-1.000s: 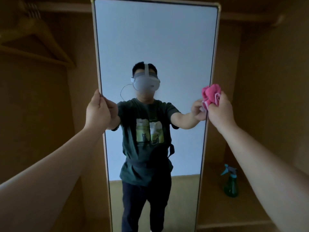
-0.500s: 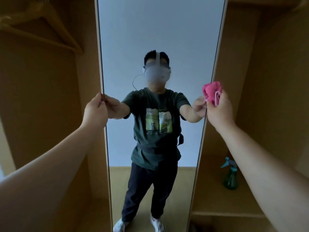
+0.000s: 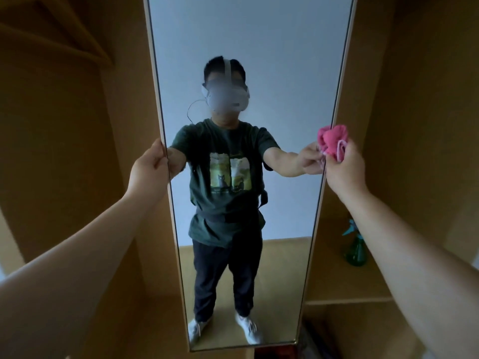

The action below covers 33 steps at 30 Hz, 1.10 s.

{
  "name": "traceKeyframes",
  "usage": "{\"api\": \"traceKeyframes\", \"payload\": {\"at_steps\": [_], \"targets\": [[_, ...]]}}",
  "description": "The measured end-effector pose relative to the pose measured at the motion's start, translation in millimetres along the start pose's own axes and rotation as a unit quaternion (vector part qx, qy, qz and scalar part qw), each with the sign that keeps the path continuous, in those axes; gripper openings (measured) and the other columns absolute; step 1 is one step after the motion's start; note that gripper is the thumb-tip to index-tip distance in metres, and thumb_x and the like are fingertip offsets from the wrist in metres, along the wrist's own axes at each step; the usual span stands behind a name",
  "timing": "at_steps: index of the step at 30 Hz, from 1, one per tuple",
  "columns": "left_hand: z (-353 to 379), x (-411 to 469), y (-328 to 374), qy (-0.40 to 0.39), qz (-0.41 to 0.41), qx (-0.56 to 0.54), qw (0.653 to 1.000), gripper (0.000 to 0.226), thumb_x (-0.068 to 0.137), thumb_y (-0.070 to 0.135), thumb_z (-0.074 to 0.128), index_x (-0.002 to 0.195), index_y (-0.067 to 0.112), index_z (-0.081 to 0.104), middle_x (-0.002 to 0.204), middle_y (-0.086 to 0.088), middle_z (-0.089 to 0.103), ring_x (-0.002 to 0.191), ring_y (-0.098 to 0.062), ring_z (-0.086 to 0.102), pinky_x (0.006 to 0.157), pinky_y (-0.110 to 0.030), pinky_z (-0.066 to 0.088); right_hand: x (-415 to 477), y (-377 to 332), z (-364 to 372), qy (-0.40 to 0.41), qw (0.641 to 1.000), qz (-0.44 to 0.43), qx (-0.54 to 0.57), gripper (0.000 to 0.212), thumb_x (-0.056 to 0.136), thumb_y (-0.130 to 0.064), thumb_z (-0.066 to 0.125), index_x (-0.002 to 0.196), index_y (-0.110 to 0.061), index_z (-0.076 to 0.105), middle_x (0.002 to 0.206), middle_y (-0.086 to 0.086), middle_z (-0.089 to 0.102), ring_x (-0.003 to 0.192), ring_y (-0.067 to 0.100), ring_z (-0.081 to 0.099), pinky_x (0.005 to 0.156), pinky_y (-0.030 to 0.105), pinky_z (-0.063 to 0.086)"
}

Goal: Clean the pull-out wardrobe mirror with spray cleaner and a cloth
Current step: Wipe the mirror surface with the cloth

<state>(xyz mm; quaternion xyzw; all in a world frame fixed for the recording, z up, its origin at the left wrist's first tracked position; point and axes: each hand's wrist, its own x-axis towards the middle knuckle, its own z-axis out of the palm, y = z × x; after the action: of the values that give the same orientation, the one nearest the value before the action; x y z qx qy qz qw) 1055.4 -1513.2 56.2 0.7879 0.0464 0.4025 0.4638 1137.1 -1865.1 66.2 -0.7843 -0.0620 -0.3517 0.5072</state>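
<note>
I see the tall mirror (image 3: pixel 259 35) standing upright in the middle of the open wardrobe, its pale frame running from above the top of the view nearly to the bottom. My left hand (image 3: pixel 149 169) grips the mirror's left edge about halfway up. Its fingers are curled round behind the frame and the thumb lies on the front side.

My right hand (image 3: pixel 344 169) is at the mirror's right edge, at much the same height, and is closed round a bunched pink cloth (image 3: pixel 333 141). The cloth bulges out above the fingers and sits right against the frame. I cannot tell whether it actually presses on the glass or whether any fingers also hook the edge. Both arms are stretched out forward.

The green spray bottle (image 3: pixel 355 251), with a teal trigger head, stands upright on the wooden shelf (image 3: pixel 337 286) to the right of the mirror. It is set back from the shelf's front edge, and my right forearm partly hides it. Neither hand touches it.

In the glass I see the reflection of a person in a dark green T-shirt, dark trousers and white shoes, arms spread to both edges.
</note>
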Motion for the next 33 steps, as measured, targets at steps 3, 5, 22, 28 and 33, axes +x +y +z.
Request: {"api": "traceKeyframes", "payload": {"at_steps": [3, 5, 22, 28, 33], "targets": [[-2, -6, 3, -0.013, -0.009, -0.011, 1.0, 0.034, 0.101, 0.005, 0.039, 0.132, 0.009, 0.052, 0.101, -0.002, 0.061, 0.088, -0.009, 0.061, 0.067, -0.005, 0.051, -7, 5, 2, -0.007, 1.0, 0.009, -0.002, 0.04, 0.094, -0.018, 0.058, 0.133, -0.018, 0.048, 0.125, 0.004, 0.059, 0.115, 0.021, 0.057, 0.098, 0.037, 0.048], [-2, -8, 2, -0.012, -0.004, -0.01, 1.0, 0.032, 0.102, 0.008, 0.039, 0.129, 0.013, 0.055, 0.098, 0.002, 0.061, 0.088, -0.006, 0.062, 0.08, -0.017, 0.055, -12, 10, 2, -0.014, 1.0, 0.014, -0.008, 0.039, 0.094, -0.016, 0.058, 0.132, -0.017, 0.048, 0.123, 0.006, 0.059, 0.113, 0.021, 0.057, 0.093, 0.033, 0.047], [2, -26, -1, -0.024, -0.039, -0.123, 0.991, 0.034, 0.104, 0.012, 0.038, 0.1, 0.038, 0.06, 0.086, 0.008, 0.061, 0.083, -0.006, 0.064, 0.084, -0.026, 0.053, -46, 50, 12, -0.023, 0.998, 0.043, -0.048, 0.039, 0.093, -0.017, 0.06, 0.131, -0.011, 0.05, 0.117, 0.01, 0.062, 0.107, 0.026, 0.062, 0.087, 0.031, 0.05], [7, -42, -31, -0.06, -0.072, -0.119, 0.989, 0.028, 0.104, 0.02, 0.038, 0.112, 0.027, 0.063, 0.091, 0.005, 0.065, 0.091, -0.01, 0.063, 0.092, -0.031, 0.049, -57, 59, 18, -0.026, 0.997, 0.064, -0.042, 0.043, 0.093, -0.014, 0.061, 0.132, -0.011, 0.046, 0.122, 0.01, 0.061, 0.111, 0.026, 0.061, 0.084, 0.028, 0.048], [11, -61, -62, -0.084, -0.086, -0.04, 0.992, 0.026, 0.103, 0.022, 0.038, 0.112, 0.033, 0.06, 0.116, 0.003, 0.066, 0.114, -0.014, 0.06, 0.106, -0.041, 0.044, -70, 68, 21, -0.03, 0.995, 0.089, -0.037, 0.049, 0.093, -0.013, 0.06, 0.138, -0.012, 0.04, 0.129, 0.01, 0.058, 0.116, 0.027, 0.059, 0.088, 0.029, 0.046]]}}
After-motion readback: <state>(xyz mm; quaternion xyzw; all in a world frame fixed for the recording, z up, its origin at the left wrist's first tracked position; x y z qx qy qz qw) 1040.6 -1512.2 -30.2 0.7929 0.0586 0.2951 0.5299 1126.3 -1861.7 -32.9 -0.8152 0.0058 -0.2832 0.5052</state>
